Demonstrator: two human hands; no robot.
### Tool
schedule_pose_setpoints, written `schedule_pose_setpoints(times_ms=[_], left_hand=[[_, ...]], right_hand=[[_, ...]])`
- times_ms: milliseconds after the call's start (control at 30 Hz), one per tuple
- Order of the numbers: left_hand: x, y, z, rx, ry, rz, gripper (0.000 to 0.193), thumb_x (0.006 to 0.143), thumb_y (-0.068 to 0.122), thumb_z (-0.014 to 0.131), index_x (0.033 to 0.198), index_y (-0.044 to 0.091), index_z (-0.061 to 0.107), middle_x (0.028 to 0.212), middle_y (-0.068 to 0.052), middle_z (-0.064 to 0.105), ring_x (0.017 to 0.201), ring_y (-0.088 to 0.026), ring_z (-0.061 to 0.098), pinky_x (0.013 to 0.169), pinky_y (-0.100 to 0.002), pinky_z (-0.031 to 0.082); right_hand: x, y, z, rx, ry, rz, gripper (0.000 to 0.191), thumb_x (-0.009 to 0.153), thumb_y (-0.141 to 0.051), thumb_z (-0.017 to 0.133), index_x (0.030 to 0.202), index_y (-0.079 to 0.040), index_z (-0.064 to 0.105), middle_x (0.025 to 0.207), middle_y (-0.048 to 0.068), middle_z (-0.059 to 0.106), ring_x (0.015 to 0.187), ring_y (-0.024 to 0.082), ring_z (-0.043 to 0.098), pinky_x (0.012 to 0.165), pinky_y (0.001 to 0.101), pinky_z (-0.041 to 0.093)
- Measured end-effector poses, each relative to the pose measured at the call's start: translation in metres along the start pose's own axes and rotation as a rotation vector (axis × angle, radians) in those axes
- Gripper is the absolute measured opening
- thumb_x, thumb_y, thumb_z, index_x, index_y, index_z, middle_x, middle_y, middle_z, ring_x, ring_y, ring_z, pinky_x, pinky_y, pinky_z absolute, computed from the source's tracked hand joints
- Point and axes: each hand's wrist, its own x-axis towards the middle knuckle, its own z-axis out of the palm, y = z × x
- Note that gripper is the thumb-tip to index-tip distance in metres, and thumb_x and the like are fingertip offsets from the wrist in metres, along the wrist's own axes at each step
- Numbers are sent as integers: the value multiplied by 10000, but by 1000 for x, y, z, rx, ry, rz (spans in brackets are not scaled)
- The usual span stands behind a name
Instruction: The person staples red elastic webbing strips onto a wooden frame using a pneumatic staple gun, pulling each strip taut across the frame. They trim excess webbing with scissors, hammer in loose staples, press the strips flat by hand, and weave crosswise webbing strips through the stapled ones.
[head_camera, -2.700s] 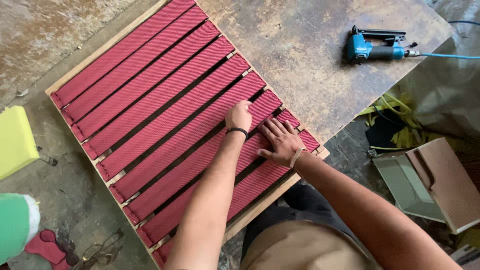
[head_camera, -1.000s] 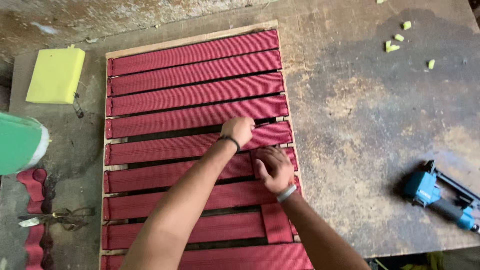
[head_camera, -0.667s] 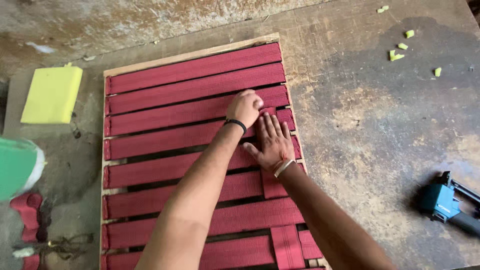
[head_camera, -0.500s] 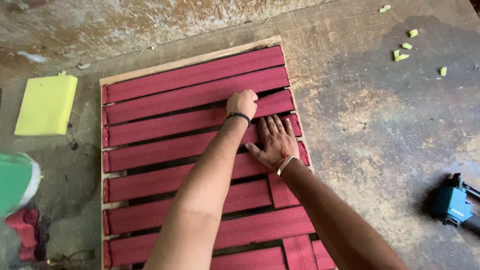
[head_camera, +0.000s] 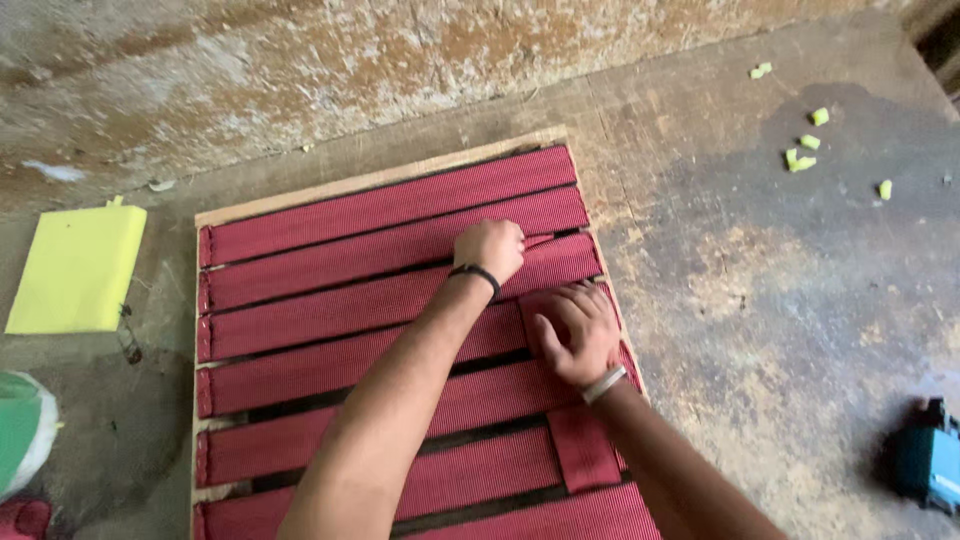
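Webbing: dark red straps (head_camera: 380, 300) run left to right across a pale wooden frame (head_camera: 370, 182) lying on the worn table (head_camera: 780, 300).
Upright strap: one red strap (head_camera: 580, 440) runs near to far, woven through the others at the frame's right side.
Left hand (head_camera: 490, 248): closed in a fist, grip pinching that strap's far end.
Right hand (head_camera: 575, 335): fingers spread flat, pressing the strap down, holding nothing.
Risk: the pinched end looks likely to slip back under a cross strap if the pull slackens.
Nearby: yellow foam (head_camera: 75, 268) far left, blue tool (head_camera: 930, 468) near right.
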Motion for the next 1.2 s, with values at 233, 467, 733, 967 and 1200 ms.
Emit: schedule_pose_setpoints(times_ms=[233,467,733,967,1200], left_hand=[[69,-12,-5,-293,537,75,107,817,224,696,865,187,784,904,-99,765,891,-345,729,784,-464,578],[131,-32,-6,-171,442,77,156,890,83,627,986,94,749,1056,-156,740,959,-341,721,833,-462,566],[134,-12,-21,191,200,111,239,935,136,571,1004,49,783,1115,-215,732,1045,-372,713,911,-473,569],[171,-31,-14,141,-95,143,398,1039,384,532,1109,63,757,1147,-217,717,1077,-391,680,967,-480,528],[182,-48,-15,-83,-310,182,320,955,182,586,1214,256,758,1213,-99,732,1053,-263,707,980,-406,530]], right_hand=[[95,6,22,-229,-127,-238,952,897,-684,537,1543,-6,365,1638,196,304,1523,351,240,1214,498,154],[133,5,14,-404,-362,-107,996,878,-776,427,1542,-36,373,1621,164,328,1540,298,219,1252,467,81],[160,-8,20,-456,-344,-168,1035,870,-812,424,1548,-32,375,1593,193,395,1496,357,288,1192,509,81],[156,-8,16,-475,-432,-76,928,857,-773,454,1461,-68,486,1486,143,527,1468,301,388,1276,498,115],[159,-6,19,-440,-219,-164,934,806,-826,509,1286,-30,605,1346,204,600,1357,325,459,1215,501,153]])
